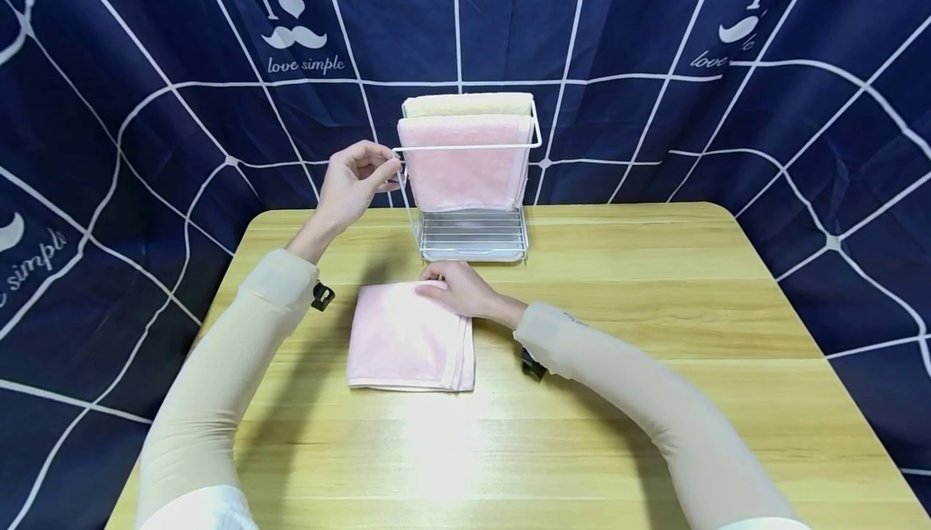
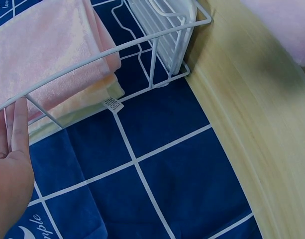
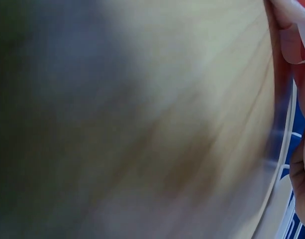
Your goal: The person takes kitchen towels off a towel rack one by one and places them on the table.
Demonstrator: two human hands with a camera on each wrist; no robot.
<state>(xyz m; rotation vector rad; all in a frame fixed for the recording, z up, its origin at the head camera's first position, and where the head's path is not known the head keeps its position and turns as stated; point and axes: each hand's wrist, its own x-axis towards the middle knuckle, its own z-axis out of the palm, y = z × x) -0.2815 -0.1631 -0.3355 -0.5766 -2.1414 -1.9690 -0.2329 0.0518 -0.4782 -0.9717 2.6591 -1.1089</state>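
Nearest the camera, 2 beige sleeves are seen: L sleeve (image 1: 211,384) at lower left of frame, R sleeve (image 1: 655,401) at lower right, each w/ 1 black device (image 1: 322,297) near the cuff. 1 folded pink towel (image 1: 403,340) is laid flat on 1 wooden table (image 1: 618,296), just below & left of frame centre; its top edge is pinched at the upper right by the R hand (image 1: 463,288), thumb on top, fingertips partly hidden. 1 white wire rack (image 1: 473,233) is stood on the table, upper centre. Its top L corner is pinched by the L hand (image 1: 351,185), thumb vs. fingers; in L wrist view 3 fingers are seen close together against the wire. In the rack ≥2 folded towels are held: 1 pink rack towel (image 1: 465,170) in front, 1 pale yellow towel (image 1: 469,104) behind; exact no. can't be told. 1 navy cloth (image 1: 516,21) w/ white grid is hung across top of frame.
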